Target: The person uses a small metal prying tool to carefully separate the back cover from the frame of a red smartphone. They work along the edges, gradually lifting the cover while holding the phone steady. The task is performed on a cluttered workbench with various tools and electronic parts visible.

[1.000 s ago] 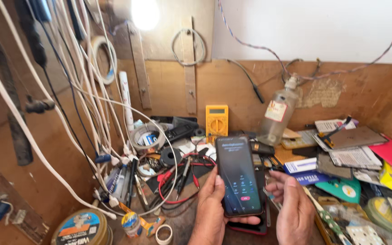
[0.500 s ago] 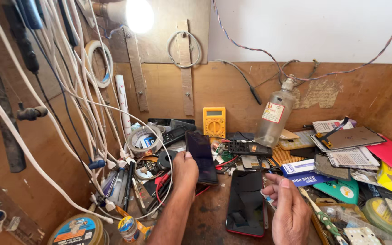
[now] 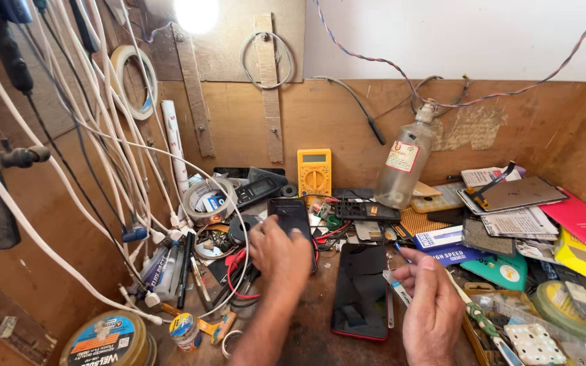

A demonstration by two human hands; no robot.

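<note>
My left hand (image 3: 281, 256) grips the lower end of a dark smartphone (image 3: 290, 213) and holds it low over the clutter at the back left of the bench; its screen is dark. Whether the phone rests on the clutter I cannot tell. My right hand (image 3: 434, 306) hovers at the front right, fingers pinched on a small thin light-coloured tool (image 3: 393, 283). Between the hands a second smartphone (image 3: 361, 293) with a red rim lies flat, screen up and dark, on the wooden bench (image 3: 306, 339).
Several white cables (image 3: 89, 169) hang down the left wall. A yellow multimeter (image 3: 314, 171) and a clear bottle (image 3: 405, 169) stand at the back. A tape roll (image 3: 206, 196), a round tin (image 3: 106, 340), a green-handled screwdriver (image 3: 483, 322) and piles of papers and boxes (image 3: 530, 224) crowd the bench.
The lit phone held up in front of me a second ago has gone back and left in my left hand, its screen now dark. The red-rimmed phone beneath is now uncovered.
</note>
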